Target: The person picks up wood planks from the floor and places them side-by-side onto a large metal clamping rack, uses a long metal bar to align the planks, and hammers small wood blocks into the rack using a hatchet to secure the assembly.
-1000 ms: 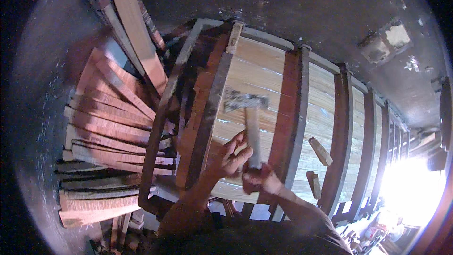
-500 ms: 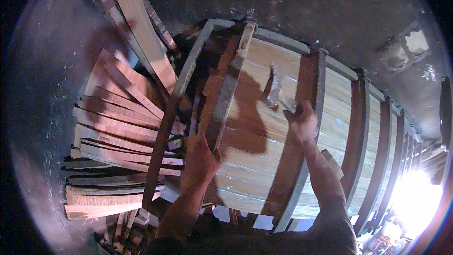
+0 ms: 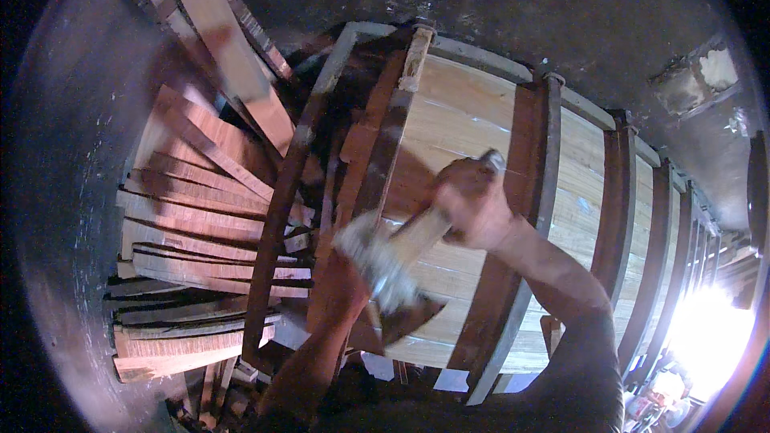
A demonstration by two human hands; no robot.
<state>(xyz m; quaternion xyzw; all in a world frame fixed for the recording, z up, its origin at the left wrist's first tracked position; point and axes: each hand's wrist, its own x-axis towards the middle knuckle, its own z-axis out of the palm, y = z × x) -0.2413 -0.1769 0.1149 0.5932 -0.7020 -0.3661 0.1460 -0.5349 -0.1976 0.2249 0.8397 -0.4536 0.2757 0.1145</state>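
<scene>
My right hand [image 3: 473, 200] is closed round the wooden handle of a short adze [image 3: 385, 273], which is blurred by motion. Its pale metal head and flared blade are low and to the left, in front of my left hand [image 3: 345, 281]. That hand is at the lower end of a dark bar [image 3: 377, 184] and appears wrapped round it, though the adze head hides most of its fingers. Behind both hands lies a planked surface [image 3: 457, 104] of pale boards, crossed by several dark bars.
Cut boards [image 3: 200, 216] are stacked in a fan at the left. Long planks [image 3: 216, 32] lean at the upper left. A dark frame post [image 3: 289, 184] stands between the stack and the planked surface. Dark wall rises behind; bright light enters at the lower right.
The adze has swung down and to the left with my right hand, from over the boards to in front of my left hand. My left hand stays in about the same place.
</scene>
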